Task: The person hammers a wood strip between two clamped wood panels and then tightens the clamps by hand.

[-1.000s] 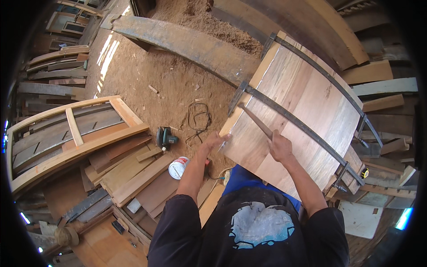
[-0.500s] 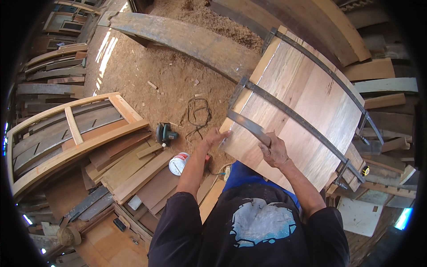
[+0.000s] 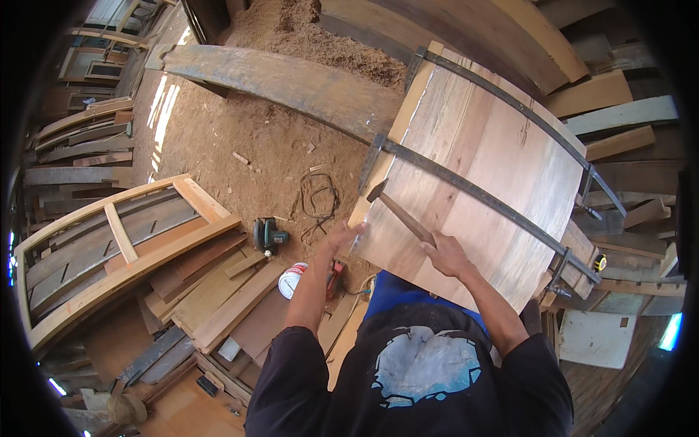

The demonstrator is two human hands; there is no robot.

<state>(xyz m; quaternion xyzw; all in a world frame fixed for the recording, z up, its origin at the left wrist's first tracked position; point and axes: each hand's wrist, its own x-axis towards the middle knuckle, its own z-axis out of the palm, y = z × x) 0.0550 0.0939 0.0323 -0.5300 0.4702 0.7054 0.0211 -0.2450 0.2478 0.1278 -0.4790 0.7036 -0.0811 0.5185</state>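
Note:
A broad panel of joined wooden boards (image 3: 473,167) lies in front of me, with a pale strip (image 3: 400,124) along its left edge. Two dark metal bar clamps (image 3: 477,188) span it. My right hand (image 3: 445,256) is closed round the wooden handle of a hammer (image 3: 405,216). The hammer's dark head is at the pale strip, just below the nearer clamp's left jaw. At the panel's near left corner my left hand (image 3: 344,237) grips the edge, thumb toward the top face; its other fingers are partly hidden.
A long weathered beam (image 3: 277,84) runs from the panel to the far left. On the sawdust floor lie a circular saw (image 3: 268,234) and a coiled cord (image 3: 318,204). Nearby are a white tub (image 3: 290,280), a wooden frame (image 3: 120,233) over stacked boards, and a tape measure (image 3: 600,262).
The hammer, blurred before, now shows sharply with its head at the edge strip. My right hand has shifted slightly nearer to me, my left slightly left. The whole view has turned a little.

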